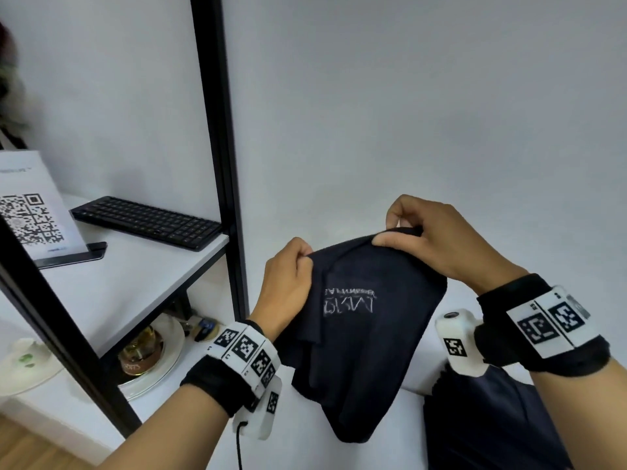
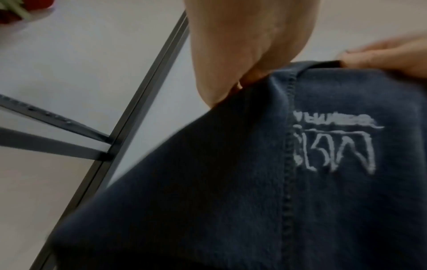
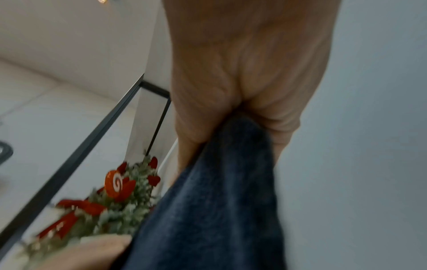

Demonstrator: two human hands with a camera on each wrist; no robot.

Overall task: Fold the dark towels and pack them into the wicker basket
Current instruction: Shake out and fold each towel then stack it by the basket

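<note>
— Both hands have it: the left hand [image 1: 288,286] pinches the top edge of the dark towel [image 1: 366,340] between thumb and curled fingers, and the right hand [image 1: 431,239] does the same at the other end of that edge, thumb on the near side.

— Where does the cloth sit from those grips?

— It hangs straight down, toward six o'clock of both hands, clear of the white counter [image 1: 339,446], doubled over on itself with pale lettering [image 1: 349,301] facing the person. From the left wrist view a stitched hem [image 2: 289,146] runs down just beside that lettering.

— How will it handle, you reckon?

— Soft and limp, I'd judge, light enough for two pinches, and it will sag wherever it isn't held. The corners of the top edge look like the right places to hold, so the hem stays level for the next fold.

— Any basket nearby?

— None that I can see. More dark cloth [image 1: 492,418] lies at about four o'clock of the held one, low by the right wrist. At ten o'clock stands a black-framed shelf [image 1: 217,130] with a keyboard [image 1: 146,222] on it.
</note>
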